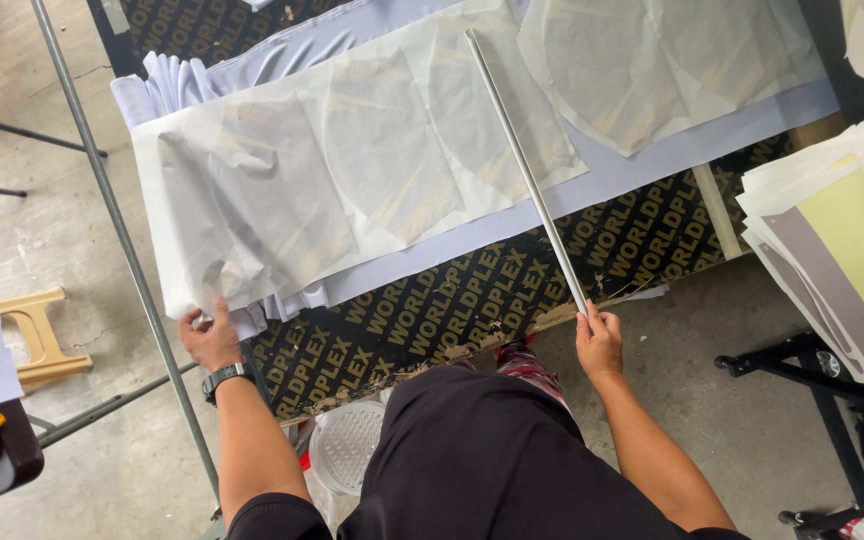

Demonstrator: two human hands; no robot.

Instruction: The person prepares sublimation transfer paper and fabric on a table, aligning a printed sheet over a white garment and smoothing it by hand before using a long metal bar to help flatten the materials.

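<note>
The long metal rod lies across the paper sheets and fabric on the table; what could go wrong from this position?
1. The right hand holds only the near end of the metal rod, so its far end could swing and crease the thin paper sheets.
2. The left hand grips the folded stack at the table edge; the white fabric may slide off there.
3. The edge looks chipped and might snag the fabric.

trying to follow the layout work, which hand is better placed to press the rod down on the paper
Right, most likely. The right hand already grips the near end of the metal rod lying across the tracing paper. The left hand is busy at the folded fabric edge.
</note>
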